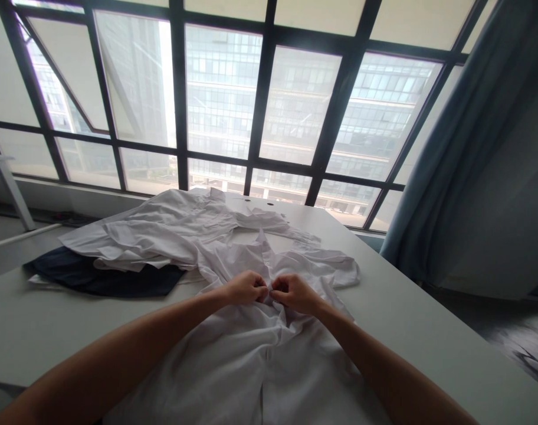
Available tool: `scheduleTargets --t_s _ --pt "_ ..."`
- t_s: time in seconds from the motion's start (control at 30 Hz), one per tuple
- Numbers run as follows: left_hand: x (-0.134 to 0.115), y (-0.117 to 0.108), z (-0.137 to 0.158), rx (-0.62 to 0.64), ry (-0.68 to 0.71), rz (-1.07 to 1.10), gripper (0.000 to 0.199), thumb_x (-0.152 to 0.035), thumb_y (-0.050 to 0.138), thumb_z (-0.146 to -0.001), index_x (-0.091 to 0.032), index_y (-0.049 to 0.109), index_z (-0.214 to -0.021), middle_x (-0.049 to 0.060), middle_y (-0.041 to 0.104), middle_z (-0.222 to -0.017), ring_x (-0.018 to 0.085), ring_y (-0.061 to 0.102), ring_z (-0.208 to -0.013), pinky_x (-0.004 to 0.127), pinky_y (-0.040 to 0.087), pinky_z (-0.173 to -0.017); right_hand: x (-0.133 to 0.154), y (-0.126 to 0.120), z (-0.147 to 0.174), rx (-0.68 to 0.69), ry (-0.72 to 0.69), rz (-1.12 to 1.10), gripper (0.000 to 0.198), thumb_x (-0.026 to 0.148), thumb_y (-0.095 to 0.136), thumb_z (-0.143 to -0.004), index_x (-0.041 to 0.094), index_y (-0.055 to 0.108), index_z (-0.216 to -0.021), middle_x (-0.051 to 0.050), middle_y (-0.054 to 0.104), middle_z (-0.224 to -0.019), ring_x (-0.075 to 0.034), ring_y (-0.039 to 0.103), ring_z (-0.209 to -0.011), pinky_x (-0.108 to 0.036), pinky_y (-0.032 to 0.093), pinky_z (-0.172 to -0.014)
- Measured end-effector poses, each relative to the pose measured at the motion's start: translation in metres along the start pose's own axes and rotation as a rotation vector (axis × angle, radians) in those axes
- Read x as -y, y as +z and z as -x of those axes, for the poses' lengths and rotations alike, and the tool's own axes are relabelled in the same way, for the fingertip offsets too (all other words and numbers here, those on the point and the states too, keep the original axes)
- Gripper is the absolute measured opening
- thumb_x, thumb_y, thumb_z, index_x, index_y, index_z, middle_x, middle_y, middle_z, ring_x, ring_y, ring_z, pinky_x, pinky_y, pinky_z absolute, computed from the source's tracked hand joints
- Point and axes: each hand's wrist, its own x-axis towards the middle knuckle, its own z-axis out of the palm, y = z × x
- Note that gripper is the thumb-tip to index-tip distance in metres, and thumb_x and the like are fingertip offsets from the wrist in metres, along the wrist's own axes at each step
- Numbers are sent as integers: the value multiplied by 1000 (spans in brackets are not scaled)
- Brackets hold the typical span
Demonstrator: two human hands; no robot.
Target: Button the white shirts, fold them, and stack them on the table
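A white shirt [233,348] lies spread on the table in front of me, its collar end toward the window and its lower part nearest my body. My left hand [248,287] and my right hand [294,293] meet over the middle of its front opening. Both hands are closed, with thumbs and fingertips pinching the shirt's front edges close together. Any button between the fingertips is hidden or too small to make out. Around the hands the cloth is bunched into folds.
More white garments [163,227] lie heaped at the back left of the white table [428,348]. A dark navy cloth [114,280] sticks out beneath them. Beyond the table stand large windows [220,94], with a blue-grey curtain [455,159] at the right.
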Motion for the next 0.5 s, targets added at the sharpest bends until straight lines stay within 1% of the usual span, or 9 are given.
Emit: scheduleTargets --t_s 0.17,0.33,0.5 --pt "-4 1 1 -18 -35 7 24 -29 52 -71 -12 67 -65 0 57 -54 11 46 -50 22 32 -50 -1 -1 1 -2 42 -58 17 28 63 -71 13 71 -72 1 60 -56 -9 47 -50 -18 33 -47" --pt "-9 2 3 -44 -47 -5 25 -29 51 -72 -12 66 -63 -1 56 -53 11 47 -50 22 31 -50 -1 -3 -1 39 136 -177 19 30 65 -70 13 69 -76 2 57 -52 -9 47 -46 -19 34 -44" --pt "-11 1 4 -26 -43 6 28 -32 51 -75 -11 67 -65 0 56 -55 11 46 -51 23 30 -51 0 -4 0 65 118 -154 18 30 64 -72 13 70 -76 2 58 -53 -8 46 -44 -19 33 -42"
